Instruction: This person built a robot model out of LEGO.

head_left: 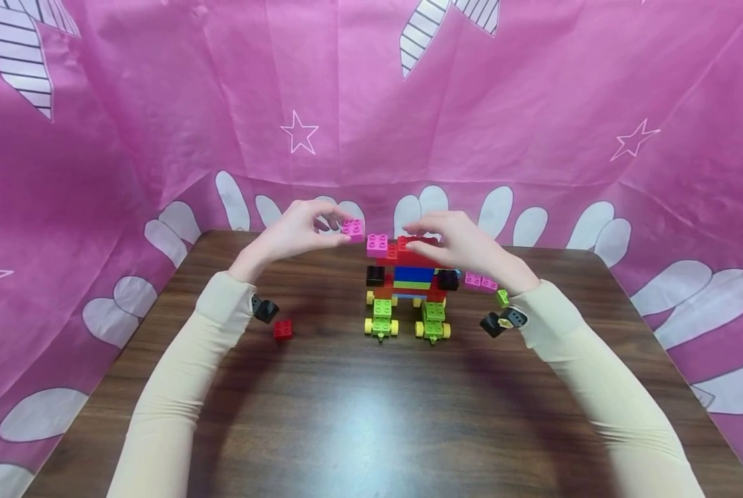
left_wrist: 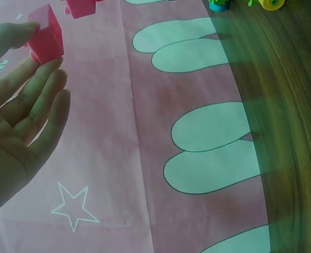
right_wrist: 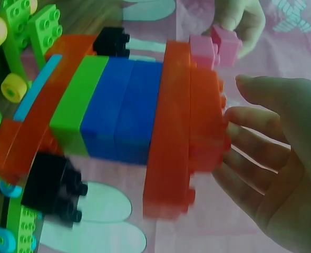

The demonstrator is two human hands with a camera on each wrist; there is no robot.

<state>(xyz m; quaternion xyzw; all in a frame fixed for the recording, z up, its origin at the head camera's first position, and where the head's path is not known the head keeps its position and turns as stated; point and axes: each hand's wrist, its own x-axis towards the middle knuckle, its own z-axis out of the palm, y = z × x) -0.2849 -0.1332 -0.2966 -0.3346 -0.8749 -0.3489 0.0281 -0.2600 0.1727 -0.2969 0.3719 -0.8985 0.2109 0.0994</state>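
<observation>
My left hand (head_left: 299,225) pinches a pink toy brick (head_left: 354,229) between thumb and fingers, up beside the top left of a built brick figure. A second pink brick (head_left: 377,245) sits on that end of the figure. Its body has stacked red bars (right_wrist: 166,132), blue bricks (right_wrist: 123,108) and a green layer, with a black brick (head_left: 375,276) on each side. Below are lime wheeled bases (head_left: 382,318) with yellow wheels. My right hand (right_wrist: 282,153) is at the figure's red top, fingers loosely curved with fingertips right by the red brick (right_wrist: 207,116), thumb apart from it.
A loose red brick (head_left: 282,330) lies on the wooden table (head_left: 359,415), left of the figure. To the right lie pink bricks (head_left: 480,281) and a small lime piece (head_left: 502,298). A pink patterned cloth (head_left: 371,138) hangs behind and around the table.
</observation>
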